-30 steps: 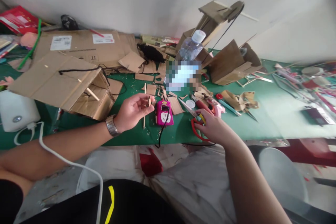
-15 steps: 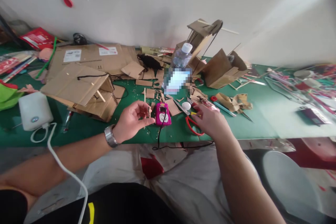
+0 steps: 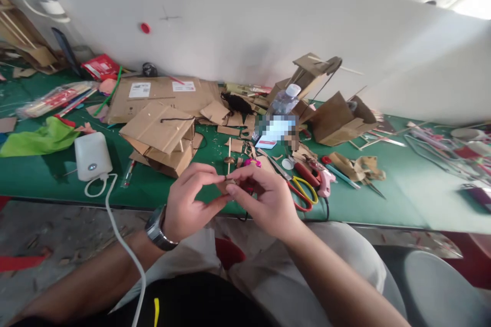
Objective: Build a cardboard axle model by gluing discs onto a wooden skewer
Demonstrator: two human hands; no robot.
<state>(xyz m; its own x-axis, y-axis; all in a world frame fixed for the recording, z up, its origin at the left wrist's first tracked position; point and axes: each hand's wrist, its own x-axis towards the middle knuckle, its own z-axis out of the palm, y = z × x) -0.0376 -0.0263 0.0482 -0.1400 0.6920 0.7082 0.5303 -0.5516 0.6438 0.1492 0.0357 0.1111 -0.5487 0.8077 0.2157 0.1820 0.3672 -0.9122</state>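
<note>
Scraps (image 3: 235, 145) littered the green table (image 3: 383, 205). Near its front edge, the left hand (image 3: 192, 199) and right hand (image 3: 266, 199) pinched a small brown piece (image 3: 230, 182) between their fingertips. Uneven pulling could have torn it; a loosened pinch might have lost it among the clutter.

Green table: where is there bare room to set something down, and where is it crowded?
The widest bare patch of table lies between the crumpled paper and the dark box. A smaller one lies before the green cloth, left of the white device. Scissors, a pink glue gun and cardboard scraps crowd around the right hand.
</note>
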